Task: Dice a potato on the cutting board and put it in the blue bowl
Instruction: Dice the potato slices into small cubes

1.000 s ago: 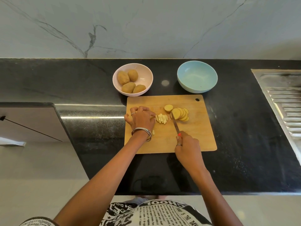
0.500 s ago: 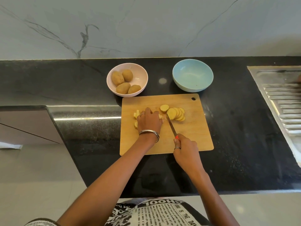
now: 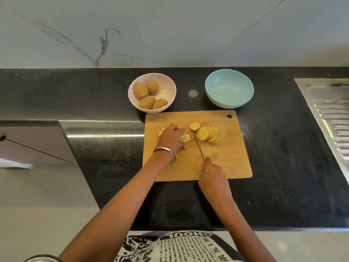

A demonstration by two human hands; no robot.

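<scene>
Surface: a black speckled stone countertop [image 3: 283, 148], glossy, backed by a pale marble-veined wall [image 3: 170, 31]. A ribbed steel sink drainboard [image 3: 332, 118] occupies the right edge. A light floor shows below the counter's left return.

A wooden cutting board [image 3: 226, 159] lies on the counter near its front edge, hanging hole at the far right corner. Beyond it stand two bowls, well apart: a pink bowl [image 3: 166, 80] at the left holding four whole unpeeled potatoes [image 3: 149, 95], and the blue bowl [image 3: 229, 88] at the right, with no potato pieces in it.

Task item: the potato is on the board in cut form. A fan of overlapping pale yellow round slices [image 3: 207, 134] lies right of centre, with one end piece [image 3: 194, 126] just beside it. Cut strips [image 3: 184, 138] lie left of centre, partly hidden under the left hand.

The left hand [image 3: 171, 138], bangles at the wrist, rests over the strips, fingers curled down onto them and bunching them together. The right hand [image 3: 212, 175], ring on one finger, is clenched round the handle of a knife [image 3: 199, 148]; the blade lies between strips and slices, tip toward the end piece.
</scene>
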